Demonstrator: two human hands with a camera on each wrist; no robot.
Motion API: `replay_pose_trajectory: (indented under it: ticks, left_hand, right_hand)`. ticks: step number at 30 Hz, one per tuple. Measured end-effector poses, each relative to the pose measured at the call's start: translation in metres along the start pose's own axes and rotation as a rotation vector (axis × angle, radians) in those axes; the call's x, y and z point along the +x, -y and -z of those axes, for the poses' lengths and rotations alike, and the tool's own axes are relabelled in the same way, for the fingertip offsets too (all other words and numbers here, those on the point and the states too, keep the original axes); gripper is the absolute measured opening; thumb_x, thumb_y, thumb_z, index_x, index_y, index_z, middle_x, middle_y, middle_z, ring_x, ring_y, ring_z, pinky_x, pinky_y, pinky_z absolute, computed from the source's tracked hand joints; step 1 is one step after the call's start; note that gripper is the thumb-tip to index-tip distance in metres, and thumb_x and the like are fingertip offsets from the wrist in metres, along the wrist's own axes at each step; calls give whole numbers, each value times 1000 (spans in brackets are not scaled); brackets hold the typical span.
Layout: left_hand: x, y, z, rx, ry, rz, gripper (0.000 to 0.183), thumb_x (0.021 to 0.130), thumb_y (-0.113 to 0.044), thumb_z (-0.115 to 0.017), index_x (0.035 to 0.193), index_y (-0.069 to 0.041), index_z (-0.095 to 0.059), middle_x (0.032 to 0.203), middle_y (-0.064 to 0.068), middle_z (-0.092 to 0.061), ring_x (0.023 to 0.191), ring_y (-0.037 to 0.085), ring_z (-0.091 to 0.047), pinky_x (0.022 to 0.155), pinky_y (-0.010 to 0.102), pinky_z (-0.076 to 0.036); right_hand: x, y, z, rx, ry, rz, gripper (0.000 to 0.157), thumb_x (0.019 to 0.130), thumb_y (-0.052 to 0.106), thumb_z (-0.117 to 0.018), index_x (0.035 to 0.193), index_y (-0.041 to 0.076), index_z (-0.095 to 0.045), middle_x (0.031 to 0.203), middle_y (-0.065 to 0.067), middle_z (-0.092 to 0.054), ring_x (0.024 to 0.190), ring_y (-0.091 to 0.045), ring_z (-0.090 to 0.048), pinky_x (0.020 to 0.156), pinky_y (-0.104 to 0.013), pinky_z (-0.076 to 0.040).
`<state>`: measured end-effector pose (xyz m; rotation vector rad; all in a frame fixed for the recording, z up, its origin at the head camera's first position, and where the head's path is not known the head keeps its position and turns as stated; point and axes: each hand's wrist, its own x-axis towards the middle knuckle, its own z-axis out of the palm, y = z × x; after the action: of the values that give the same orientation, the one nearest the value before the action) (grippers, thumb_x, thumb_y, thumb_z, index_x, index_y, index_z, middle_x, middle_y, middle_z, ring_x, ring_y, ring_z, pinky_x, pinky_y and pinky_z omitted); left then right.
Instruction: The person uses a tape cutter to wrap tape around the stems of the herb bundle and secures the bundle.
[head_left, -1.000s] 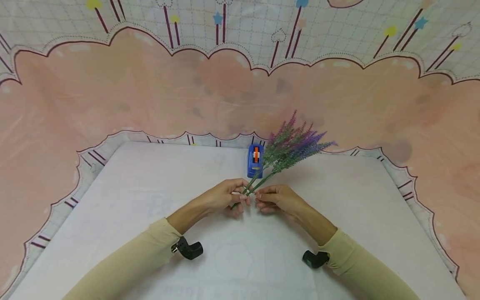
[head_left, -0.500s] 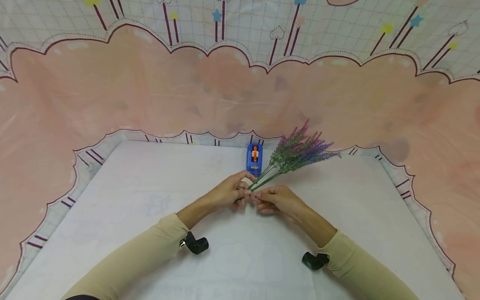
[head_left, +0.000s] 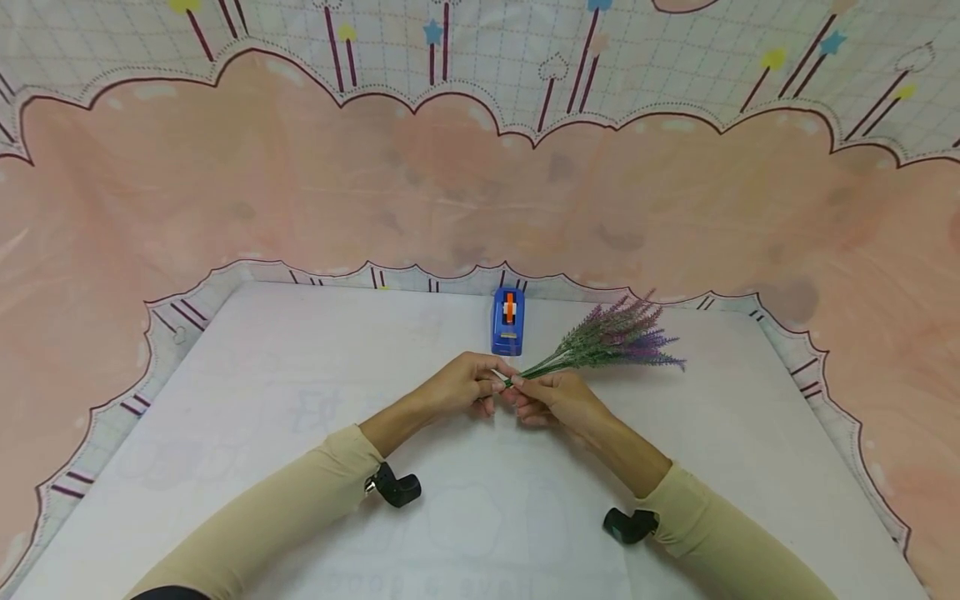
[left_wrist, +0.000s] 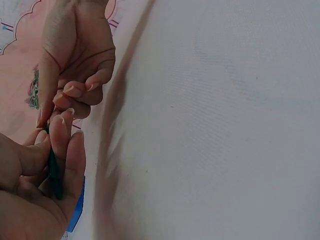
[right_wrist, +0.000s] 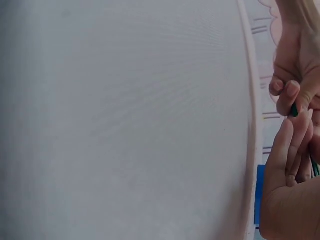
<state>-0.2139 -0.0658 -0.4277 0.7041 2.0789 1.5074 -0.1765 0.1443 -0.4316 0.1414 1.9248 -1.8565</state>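
A bunch of lavender-like flowers (head_left: 618,333), purple and violet at the tips, leans to the right over the white table. My left hand (head_left: 465,385) pinches the gathered green stems close to their lower ends. In the left wrist view the stem ends (left_wrist: 54,175) run along inside that hand's fingers. Right beside it, the thumb and forefinger of my right hand (head_left: 566,400) pinch the stems too, fingertips against those of the left. Fingers partly hide the stems there. Just behind the hands stands a blue tape dispenser (head_left: 507,323) with an orange wheel.
The white table (head_left: 300,500) has faint print showing through. A peach cloth with cloud edging (head_left: 337,192) hangs behind it and along its sides. Black wrist cameras (head_left: 397,487) sit below both sleeves.
The flower heads have swung down and right, so the stems lie flatter. My left hand has shifted right toward the right hand, whose thumb and forefinger now reach onto the stems.
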Motion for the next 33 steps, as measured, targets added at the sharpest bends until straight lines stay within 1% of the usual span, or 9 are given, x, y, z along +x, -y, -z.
replay_pose_trajectory:
  ticks: [7, 11, 15, 20, 23, 27, 29, 30, 33]
  left_hand:
    - [2, 0, 0, 7, 13, -28, 28, 101, 8, -50, 124, 5, -65, 92, 26, -72, 56, 12, -59, 54, 23, -43]
    - [3, -3, -3, 6, -5, 2, 25, 102, 7, -50, 127, 6, -52, 83, 22, -67, 54, 11, -51, 53, 24, -44]
    - [4, -3, -5, -25, -26, 37, 24, 102, 5, -51, 121, 0, -37, 82, 19, -66, 55, 12, -50, 53, 25, -45]
    - [4, -4, -7, -3, -28, 10, 22, 101, 6, -53, 112, -1, -35, 90, 24, -70, 55, 12, -53, 53, 25, -46]
    - [4, -5, -6, -4, -30, 21, 20, 101, 6, -52, 111, -1, -36, 93, 24, -71, 56, 12, -53, 55, 24, -47]
    - [5, -3, -2, -49, -32, 73, 18, 102, 5, -51, 112, 0, -37, 101, 24, -73, 58, 11, -54, 56, 23, -47]
    - [6, -2, 1, -65, -28, 102, 16, 103, 4, -50, 112, 0, -38, 103, 23, -73, 59, 11, -53, 57, 23, -46]
    - [6, -3, 2, -79, -21, 121, 15, 103, 4, -50, 112, 0, -38, 104, 23, -73, 59, 11, -52, 57, 23, -45]
    - [7, -4, 7, -108, 13, 169, 13, 104, 3, -48, 111, -1, -38, 102, 20, -74, 59, 11, -49, 57, 23, -42]
  right_hand:
    - [2, 3, -2, -72, -55, 8, 40, 99, 32, -67, 102, -8, -75, 76, -4, -74, 64, -10, -70, 67, -27, -60]
    - [4, 5, -3, -148, -104, 22, 45, 97, 39, -69, 96, -5, -78, 75, -5, -74, 62, -11, -69, 65, -28, -59]
    - [5, 8, -8, -185, -165, 8, 47, 96, 44, -69, 89, -2, -78, 71, -5, -73, 57, -10, -68, 60, -26, -58]
    - [4, 14, -13, -230, -231, 1, 45, 96, 43, -68, 81, 1, -78, 63, -4, -70, 51, -10, -66, 52, -23, -54]
    - [4, 17, -14, -260, -221, -10, 50, 97, 45, -66, 81, 0, -77, 62, -5, -70, 52, -12, -68, 51, -24, -54]
    - [0, 21, -11, -330, -159, -9, 65, 98, 59, -58, 77, -1, -73, 64, -7, -70, 57, -18, -71, 57, -31, -58]
    - [-6, 24, -8, -413, -152, 47, 68, 97, 62, -56, 72, 1, -71, 63, -7, -68, 59, -21, -71, 58, -32, -58]
    - [-8, 25, -6, -471, -161, 113, 66, 98, 61, -56, 70, 3, -70, 62, -6, -67, 58, -21, -70, 58, -33, -56]
    - [-15, 29, -1, -732, -226, 403, 48, 98, 48, -64, 71, 9, -69, 62, -1, -65, 58, -19, -64, 55, -32, -49]
